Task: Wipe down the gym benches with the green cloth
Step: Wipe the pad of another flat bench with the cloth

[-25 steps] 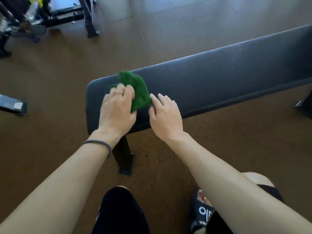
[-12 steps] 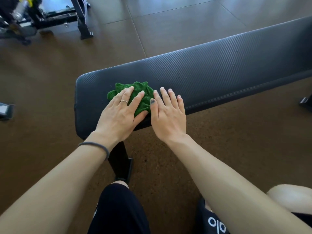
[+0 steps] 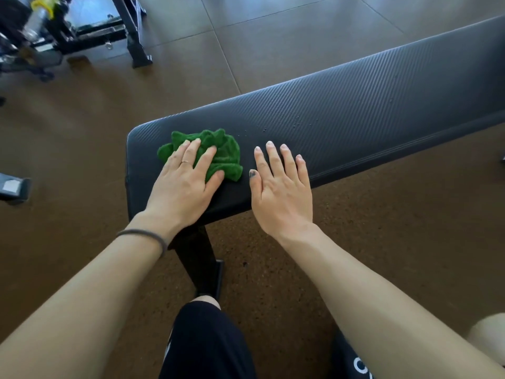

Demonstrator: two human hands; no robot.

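Observation:
A long black padded gym bench [image 3: 355, 105] runs from the centre to the upper right. A crumpled green cloth [image 3: 222, 149] lies on its near left end. My left hand [image 3: 183, 184] presses flat on the cloth with straight fingers, covering its near-left part. My right hand [image 3: 281, 190] rests flat on the bare pad just right of the cloth, fingers spread, a small gap between thumb and cloth. Small specks dot the pad beyond my right fingers.
The bench's black leg and foot [image 3: 202, 269] stand under its near end, by my knee [image 3: 205, 337]. Black equipment frames [image 3: 131, 31] and a bottle with a yellow top [image 3: 41, 12] sit at the upper left. A dark object [image 3: 13, 187] lies on the brown floor at left.
The cloth came down from a lifted bunch onto the pad and my left hand flattened on it. My right hand moved off to the right, away from the cloth.

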